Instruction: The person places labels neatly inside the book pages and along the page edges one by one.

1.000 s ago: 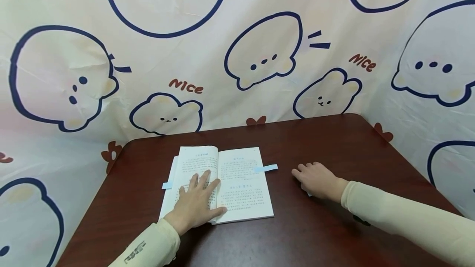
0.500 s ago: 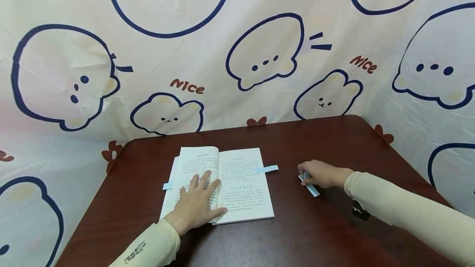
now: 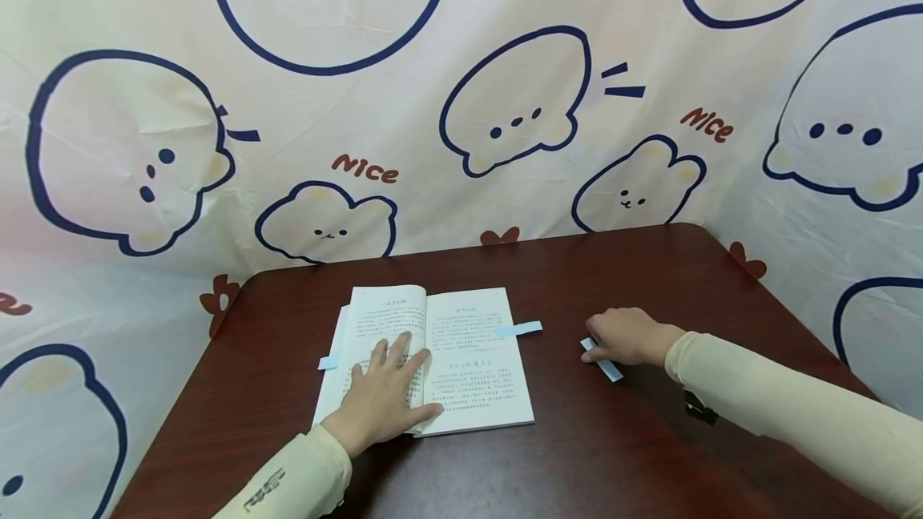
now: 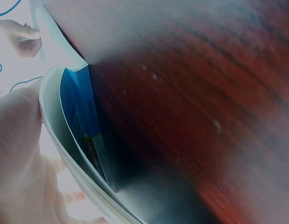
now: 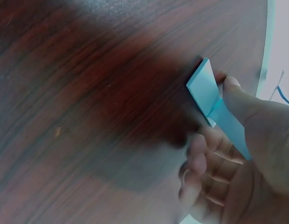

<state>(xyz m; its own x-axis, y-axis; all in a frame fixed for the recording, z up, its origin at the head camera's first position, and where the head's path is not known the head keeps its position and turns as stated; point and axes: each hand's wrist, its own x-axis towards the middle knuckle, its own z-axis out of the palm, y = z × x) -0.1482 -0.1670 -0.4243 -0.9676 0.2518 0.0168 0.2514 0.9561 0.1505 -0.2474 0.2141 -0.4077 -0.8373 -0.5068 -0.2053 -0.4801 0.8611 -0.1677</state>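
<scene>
An open book lies on the dark wooden table, pages up. My left hand rests on its left page with fingers spread, the thumb reaching across the fold. In the left wrist view the page edges curve past the palm, above a blue cover. To the right of the book, my right hand pinches a small light blue sticky note pad on the table. Seen from the right wrist, the pad has a blue strip bent up towards the palm, between the thumb and the curled fingers.
Blue sticky tabs stick out from the book, a right tab and a left tab. The tabletop ends at a printed cloth backdrop at the back and sides.
My right hand has moved back slightly, and the pad has come into view beneath it. The fingers have since closed over the raised blue strip. My left hand has stayed on the book.
</scene>
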